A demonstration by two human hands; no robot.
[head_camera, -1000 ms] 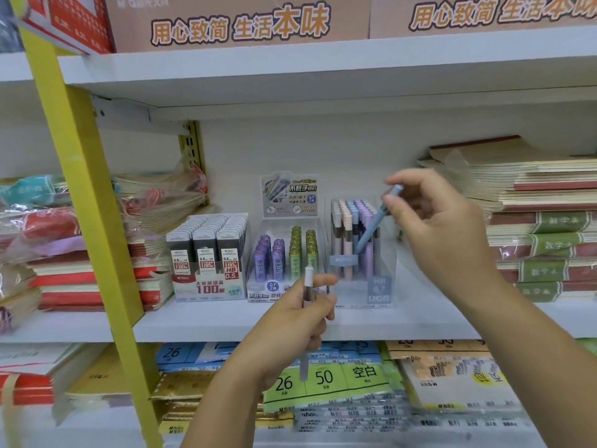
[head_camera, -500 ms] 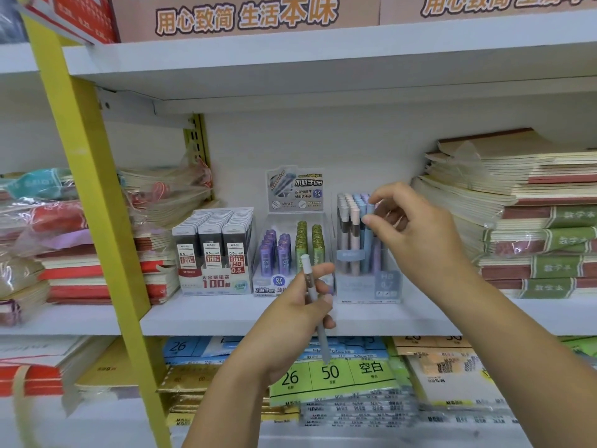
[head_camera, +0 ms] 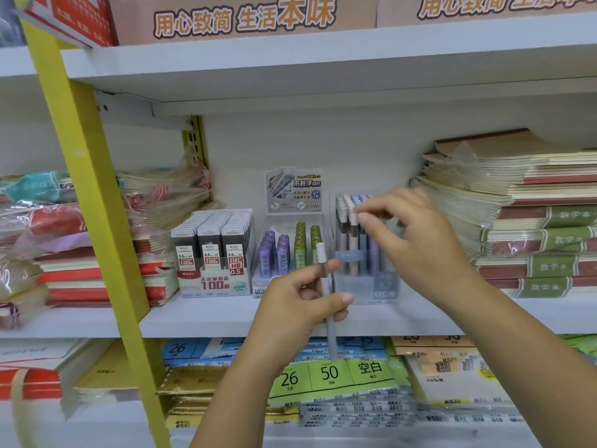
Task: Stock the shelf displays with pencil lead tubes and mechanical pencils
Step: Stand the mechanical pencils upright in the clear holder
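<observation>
My left hand (head_camera: 297,305) grips a pale mechanical pencil (head_camera: 330,331) upright in front of the shelf edge, white cap on top. My right hand (head_camera: 420,244) reaches to the clear pencil display (head_camera: 366,287), which holds several pastel pencils standing upright. Thumb and forefinger pinch the top of a blue pencil (head_camera: 363,250) that stands in the display. To its left are a display of purple and green lead tubes (head_camera: 284,253) and a box of black 0.5 HB lead cases (head_camera: 213,250).
Stacked notebooks (head_camera: 533,221) fill the shelf to the right, and wrapped notebook packs (head_camera: 48,240) lie to the left. A yellow upright (head_camera: 87,189) crosses the left side. The shelf below holds paper packs (head_camera: 329,373). An upper shelf board (head_camera: 323,59) hangs overhead.
My right hand lowered the blue pencil from a slant into the display until it stands among the others. My left hand kept its grip on the pale pencil and tilted it slightly.
</observation>
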